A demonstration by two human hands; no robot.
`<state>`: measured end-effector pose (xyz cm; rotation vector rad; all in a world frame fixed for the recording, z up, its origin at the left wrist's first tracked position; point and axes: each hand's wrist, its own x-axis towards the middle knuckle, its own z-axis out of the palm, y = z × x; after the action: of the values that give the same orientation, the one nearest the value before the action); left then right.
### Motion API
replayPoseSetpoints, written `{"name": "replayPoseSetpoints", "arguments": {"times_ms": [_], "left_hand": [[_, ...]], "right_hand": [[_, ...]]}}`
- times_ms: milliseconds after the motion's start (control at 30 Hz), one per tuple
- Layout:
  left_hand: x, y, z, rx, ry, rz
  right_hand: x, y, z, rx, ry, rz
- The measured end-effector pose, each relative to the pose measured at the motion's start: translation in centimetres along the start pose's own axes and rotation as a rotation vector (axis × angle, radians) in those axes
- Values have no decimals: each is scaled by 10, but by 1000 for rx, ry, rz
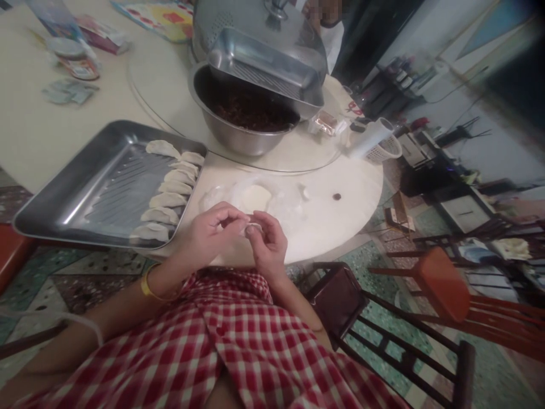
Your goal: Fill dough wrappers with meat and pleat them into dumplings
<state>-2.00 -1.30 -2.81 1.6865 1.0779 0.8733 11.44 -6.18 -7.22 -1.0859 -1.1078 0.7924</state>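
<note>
While held over the near tabletop (323, 221) edge, the dumpling (252, 228) sits pinched between fingers of left hand (208, 233) and right hand (266, 244), both closed on it. Judged: seam-sealing step. Next calls for a bare spot on the steel tray (63, 187).

Your left hand (210, 233) and right hand (269, 245) meet close in front of your body, fingertips touching. The left hand comes in from the left, knuckles up, its fingers (232, 215) curled and closed against the thumb in a pinch. The right hand faces it with the wrist bent, thumb and forefinger pressed together, the other fingers loosely folded. Both forearms are bare: your left forearm (110, 312) stretches long across the lower left, and your right forearm (298, 307) rises short and steep.
</note>
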Motion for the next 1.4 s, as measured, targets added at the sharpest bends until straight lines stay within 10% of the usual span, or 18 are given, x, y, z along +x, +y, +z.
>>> {"name": "replayPoseSetpoints", "arguments": {"times_ms": [300,1400], "left_hand": [[-9,-9,-17,-7,-40,-160],[-15,6,-22,240,-41,33]], "right_hand": [[-4,-4,-2,27,75,-37],[-7,-2,-2,-200,-156,-181]]}}
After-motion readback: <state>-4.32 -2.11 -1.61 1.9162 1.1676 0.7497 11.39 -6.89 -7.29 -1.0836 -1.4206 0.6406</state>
